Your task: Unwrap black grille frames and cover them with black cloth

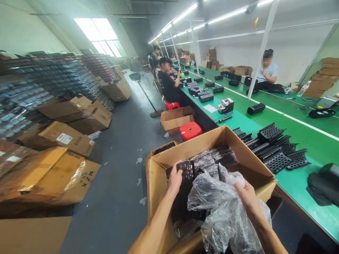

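Over the open box, the left hand grips a black panel by its left end, long axis running right toward the right hand, whose fingers clutch the plastic bag just beside it.

Green workbench beside a grey floor.
Bench: black grille parts, black cylinder. Floor: cardboard boxes, red stool.
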The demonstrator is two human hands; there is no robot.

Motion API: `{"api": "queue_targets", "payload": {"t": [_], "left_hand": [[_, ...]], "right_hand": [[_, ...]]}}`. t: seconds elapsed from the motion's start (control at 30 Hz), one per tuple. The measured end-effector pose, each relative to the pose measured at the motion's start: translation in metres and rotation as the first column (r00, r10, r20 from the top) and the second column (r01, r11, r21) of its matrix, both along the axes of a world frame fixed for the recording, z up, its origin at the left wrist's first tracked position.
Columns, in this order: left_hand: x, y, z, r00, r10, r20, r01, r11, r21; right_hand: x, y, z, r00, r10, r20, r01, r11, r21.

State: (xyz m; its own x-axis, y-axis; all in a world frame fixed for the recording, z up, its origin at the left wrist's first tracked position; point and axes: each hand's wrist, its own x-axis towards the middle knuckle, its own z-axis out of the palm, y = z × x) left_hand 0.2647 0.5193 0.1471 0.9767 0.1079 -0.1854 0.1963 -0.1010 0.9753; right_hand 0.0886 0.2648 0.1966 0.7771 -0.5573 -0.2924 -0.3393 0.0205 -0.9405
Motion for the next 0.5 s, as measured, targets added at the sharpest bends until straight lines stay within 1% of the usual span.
{"api": "queue_targets", "payload": {"t": [0.03,0.07,0.1,0.13,0.17,0.23,0.27,0.3,0.33,0.37,0.43,0.5], "left_hand": [[0.002,0.005,-0.002,0.995,-0.079,0.060,0.067,0.981,0.181],[0.001,0.007,-0.004,0.977,-0.169,0.129,0.118,0.935,0.334],[-0.002,0.006,-0.005,0.942,-0.268,0.202,0.155,0.881,0.447],[-0.006,0.003,-0.005,0.885,-0.377,0.273,0.194,0.832,0.520],[-0.011,-0.003,-0.004,0.799,-0.501,0.331,0.255,0.782,0.568],[-0.021,-0.016,0.000,0.578,-0.716,0.392,0.403,0.668,0.626],[-0.024,-0.022,0.003,0.476,-0.781,0.405,0.453,0.612,0.648],[-0.026,-0.026,0.008,0.401,-0.817,0.414,0.469,0.571,0.673],[-0.027,-0.028,0.014,0.360,-0.830,0.426,0.450,0.555,0.700],[-0.028,-0.027,0.022,0.354,-0.825,0.440,0.404,0.559,0.724],[-0.029,-0.022,0.039,0.388,-0.801,0.456,0.293,0.576,0.763],[-0.029,-0.014,0.057,0.425,-0.786,0.449,0.227,0.573,0.788]], "right_hand": [[0.002,0.002,0.001,1.000,-0.007,-0.007,0.007,1.000,0.029],[0.004,0.004,0.001,1.000,-0.007,-0.013,0.008,0.998,0.056],[0.005,0.007,0.002,1.000,0.001,-0.015,0.001,0.997,0.077],[0.007,0.010,0.003,1.000,0.019,-0.010,-0.018,0.995,0.098],[0.008,0.013,0.004,0.999,0.046,0.000,-0.045,0.991,0.128],[0.009,0.015,0.004,0.994,0.107,0.030,-0.111,0.974,0.198],[0.009,0.014,0.004,0.990,0.136,0.048,-0.143,0.964,0.226],[0.009,0.012,0.003,0.985,0.161,0.058,-0.170,0.957,0.234],[0.008,0.008,0.001,0.982,0.178,0.060,-0.187,0.958,0.216],[0.008,0.003,0.000,0.981,0.186,0.049,-0.192,0.967,0.169],[0.005,-0.011,-0.002,0.985,0.172,0.005,-0.172,0.985,0.027],[0.001,-0.023,0.000,0.985,0.171,-0.035,-0.174,0.978,-0.114]]}}
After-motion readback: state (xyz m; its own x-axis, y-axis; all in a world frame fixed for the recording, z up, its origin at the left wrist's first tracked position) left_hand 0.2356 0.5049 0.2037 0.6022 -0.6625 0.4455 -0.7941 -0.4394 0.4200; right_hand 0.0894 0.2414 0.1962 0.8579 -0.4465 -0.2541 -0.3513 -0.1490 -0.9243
